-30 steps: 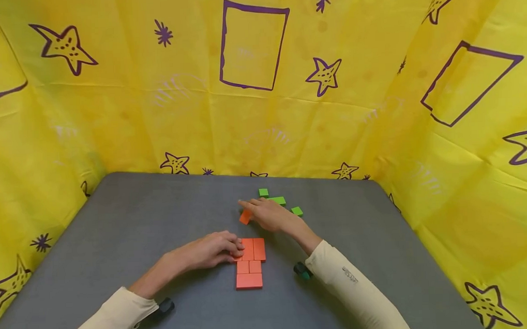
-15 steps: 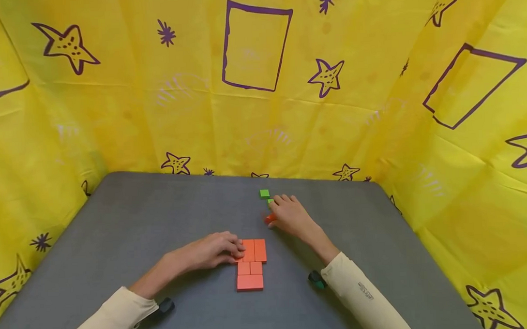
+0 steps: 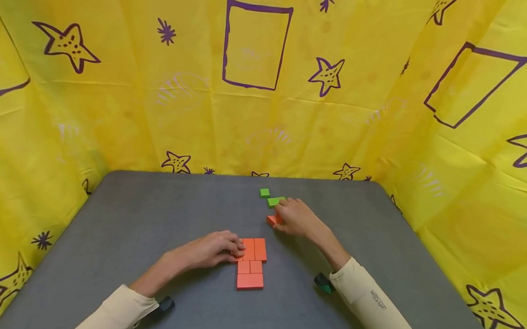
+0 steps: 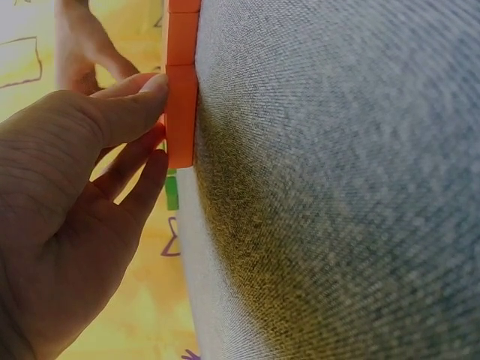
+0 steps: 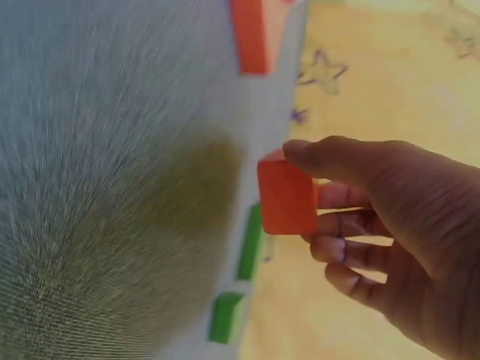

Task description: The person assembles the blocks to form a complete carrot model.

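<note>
In the head view, several flat orange blocks (image 3: 250, 281) lie joined on the table, with a wider row at the far end. My left hand (image 3: 214, 248) rests its fingertips on the left block of that row. The left wrist view shows the thumb and fingers touching the upper face of an orange block (image 4: 181, 120). Farther off to the right, my right hand (image 3: 298, 217) pinches a loose orange block (image 3: 272, 220) between thumb and fingers. That orange block (image 5: 287, 199) is tilted, and the right wrist view shows it just off the table surface.
Beyond the right hand lie a small green block (image 3: 264, 193) and a longer green block (image 3: 276, 202), the latter partly covered by fingers. The grey table (image 3: 182, 201) meets a yellow patterned curtain (image 3: 157, 115) at the back and sides.
My right hand has moved right and slightly nearer, taking the loose orange block along and turning it. It now hides the right-hand green block. The left hand stays put.
</note>
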Demonstrator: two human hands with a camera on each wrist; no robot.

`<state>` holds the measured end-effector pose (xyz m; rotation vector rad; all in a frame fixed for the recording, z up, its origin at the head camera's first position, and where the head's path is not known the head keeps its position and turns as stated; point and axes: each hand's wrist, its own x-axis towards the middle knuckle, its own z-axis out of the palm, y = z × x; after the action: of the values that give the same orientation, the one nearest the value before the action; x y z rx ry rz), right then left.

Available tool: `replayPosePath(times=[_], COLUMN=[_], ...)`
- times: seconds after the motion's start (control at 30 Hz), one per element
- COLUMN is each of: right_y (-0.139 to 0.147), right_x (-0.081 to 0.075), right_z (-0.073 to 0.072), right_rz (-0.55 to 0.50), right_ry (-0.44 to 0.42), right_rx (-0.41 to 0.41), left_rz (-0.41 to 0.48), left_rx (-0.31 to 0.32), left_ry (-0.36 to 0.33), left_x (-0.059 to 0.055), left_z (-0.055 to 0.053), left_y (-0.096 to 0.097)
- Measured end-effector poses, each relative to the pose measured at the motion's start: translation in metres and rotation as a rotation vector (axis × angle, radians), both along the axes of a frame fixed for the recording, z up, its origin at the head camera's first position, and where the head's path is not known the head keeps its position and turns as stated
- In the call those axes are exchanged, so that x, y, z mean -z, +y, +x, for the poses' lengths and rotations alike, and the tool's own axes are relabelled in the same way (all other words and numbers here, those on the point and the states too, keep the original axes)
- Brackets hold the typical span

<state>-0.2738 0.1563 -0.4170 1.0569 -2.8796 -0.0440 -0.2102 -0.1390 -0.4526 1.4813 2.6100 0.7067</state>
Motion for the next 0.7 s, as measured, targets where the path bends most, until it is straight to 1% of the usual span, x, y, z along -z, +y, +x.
replayPosePath(times=[0.07, 0.17, 0.2, 0.27, 0.33, 0.4, 0.47, 0.5, 0.57, 0.7], right_y=[-0.001, -0.005, -0.007, -0.014, -0.021, -0.029, -0.035, -0.038, -0.042, -0.047], right_x=[-0.008, -0.02, -0.023, -0.03, -0.032, -0.031, -0.028, -0.025, -0.02, -0.009], right_z=[0.012, 0.035, 0.044, 0.061, 0.076, 0.09, 0.101, 0.106, 0.113, 0.12], right_rz=[-0.023, -0.073, -0.084, -0.093, -0.086, -0.061, -0.025, 0.001, 0.052, 0.126], right_ry=[-0.014, -0.042, -0.062, -0.096, -0.143, -0.194, -0.222, -0.223, -0.199, -0.13], right_rx=[-0.011, -0.075, -0.102, -0.181, -0.258, -0.33, -0.391, -0.414, -0.443, -0.437], left_rz=[-0.001, 0.004, 0.009, 0.015, 0.023, 0.029, 0.031, 0.032, 0.032, 0.027], left_rx=[0.002, 0.006, 0.007, 0.006, 0.009, 0.016, 0.022, 0.024, 0.023, 0.011], left_ry=[-0.002, 0.006, 0.011, 0.025, 0.039, 0.056, 0.068, 0.07, 0.071, 0.055], left_x=[0.0, 0.001, 0.001, 0.001, 0.001, 0.002, 0.003, 0.003, 0.004, 0.005], left_z=[0.0, -0.001, -0.001, 0.0, 0.0, 0.0, 0.0, 0.0, -0.001, -0.001], left_y=[0.0, 0.0, -0.001, -0.001, -0.002, -0.002, -0.002, -0.001, -0.001, -0.001])
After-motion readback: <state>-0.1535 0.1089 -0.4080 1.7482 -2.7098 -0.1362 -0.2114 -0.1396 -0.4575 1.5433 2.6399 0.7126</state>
